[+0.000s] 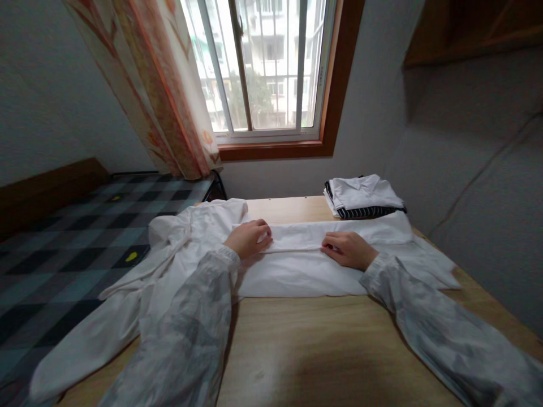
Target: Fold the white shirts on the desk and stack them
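Note:
A white garment (297,274) lies across the wooden table, its far part folded over into a long band. My left hand (250,238) is closed on the edge of that band, left of the middle, with fingers curled. Farther right, my right hand (348,250) pinches the same folded edge, thumb and fingers together. Both hands rest on the cloth. On the left the garment is bunched up, and one sleeve hangs toward the near left corner. Another thin part spreads out to the right of my right hand.
A stack of folded clothes (365,195), white over black striped, sits at the table's far right. The wooden table (305,345) shows its near edge area. A checkered bed (55,254) is on the left, a curtain (156,85) and window (271,73) ahead.

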{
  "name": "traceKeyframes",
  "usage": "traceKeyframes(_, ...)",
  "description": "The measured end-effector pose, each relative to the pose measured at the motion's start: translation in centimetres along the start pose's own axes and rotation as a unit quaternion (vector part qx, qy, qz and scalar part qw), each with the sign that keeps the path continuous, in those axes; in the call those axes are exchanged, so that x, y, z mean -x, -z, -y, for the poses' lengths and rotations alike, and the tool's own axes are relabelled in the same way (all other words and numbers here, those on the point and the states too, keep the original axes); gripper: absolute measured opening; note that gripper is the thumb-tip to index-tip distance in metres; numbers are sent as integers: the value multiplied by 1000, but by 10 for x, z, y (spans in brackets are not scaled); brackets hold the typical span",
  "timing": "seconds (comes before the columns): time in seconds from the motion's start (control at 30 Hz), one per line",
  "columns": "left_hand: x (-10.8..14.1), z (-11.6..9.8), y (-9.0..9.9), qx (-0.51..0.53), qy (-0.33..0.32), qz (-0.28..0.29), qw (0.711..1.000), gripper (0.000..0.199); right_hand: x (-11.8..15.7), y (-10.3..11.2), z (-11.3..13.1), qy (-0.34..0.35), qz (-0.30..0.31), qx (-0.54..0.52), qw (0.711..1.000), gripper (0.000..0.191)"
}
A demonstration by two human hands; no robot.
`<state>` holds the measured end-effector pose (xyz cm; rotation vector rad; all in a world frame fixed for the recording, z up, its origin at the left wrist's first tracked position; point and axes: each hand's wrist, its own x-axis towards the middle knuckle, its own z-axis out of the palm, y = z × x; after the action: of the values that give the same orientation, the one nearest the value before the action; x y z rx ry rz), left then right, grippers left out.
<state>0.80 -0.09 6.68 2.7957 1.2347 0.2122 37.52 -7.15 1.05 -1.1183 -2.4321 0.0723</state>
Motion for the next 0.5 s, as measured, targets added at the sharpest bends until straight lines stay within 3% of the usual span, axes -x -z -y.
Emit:
traceKeyframes(0.07,-3,-5,-18,5,-10,-12,1000,35,1,0,1,9,-9,4,1000,26)
traceKeyframes(0.23,-4,-6,-54,15,8,-3,1000,67,7,8,2,2,2,0,1000,23)
traceKeyframes(0.37,-3,-2,-61,15,26,9,1000,82,25,22,-12,-21,2,0,1000,11)
traceKeyframes(0.5,-4,-2,-60,9,32,4,999,88,52,31,-33,-52,-28,1,998,10)
